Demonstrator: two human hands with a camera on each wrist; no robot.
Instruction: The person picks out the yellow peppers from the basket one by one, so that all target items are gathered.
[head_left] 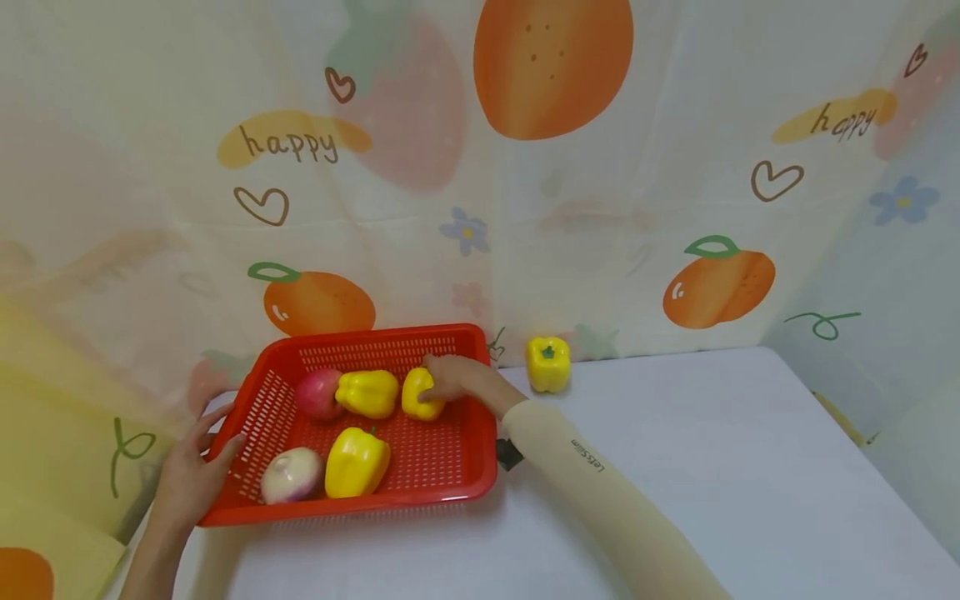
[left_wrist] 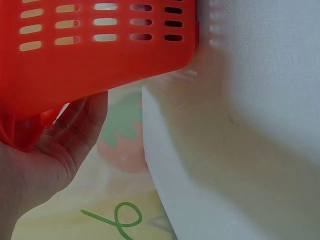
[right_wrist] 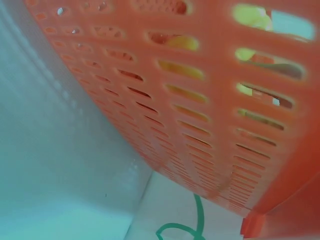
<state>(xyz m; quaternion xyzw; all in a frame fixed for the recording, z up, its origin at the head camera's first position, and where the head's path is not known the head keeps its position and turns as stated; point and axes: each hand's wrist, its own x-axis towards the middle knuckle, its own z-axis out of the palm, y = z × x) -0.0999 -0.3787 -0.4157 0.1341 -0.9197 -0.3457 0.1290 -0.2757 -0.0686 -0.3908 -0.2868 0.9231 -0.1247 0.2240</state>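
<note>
A red plastic basket [head_left: 483, 433] with slotted walls stands at the left of the white table in the head view. My left hand [head_left: 191, 479] grips its left rim, thumb over the top and fingers outside; the left wrist view shows the same hand [left_wrist: 65, 145] under the rim. Inside the basket, at the right, my right hand [head_left: 450, 377] holds a yellow bell pepper [head_left: 415, 396], partly covered by the fingers. The basket also contains two more yellow bell peppers [head_left: 357, 463], a pinkish-red round item [head_left: 318, 394] and a white-and-purple onion [head_left: 292, 476]. The right wrist view shows only the basket's slotted wall [right_wrist: 210, 95] up close.
Another yellow bell pepper [head_left: 548, 365] stands upright on the table [head_left: 720, 442], right of the basket near the back edge. A printed cloth [head_left: 585, 275] hangs directly behind the table. My right forearm crosses over the basket's right rim.
</note>
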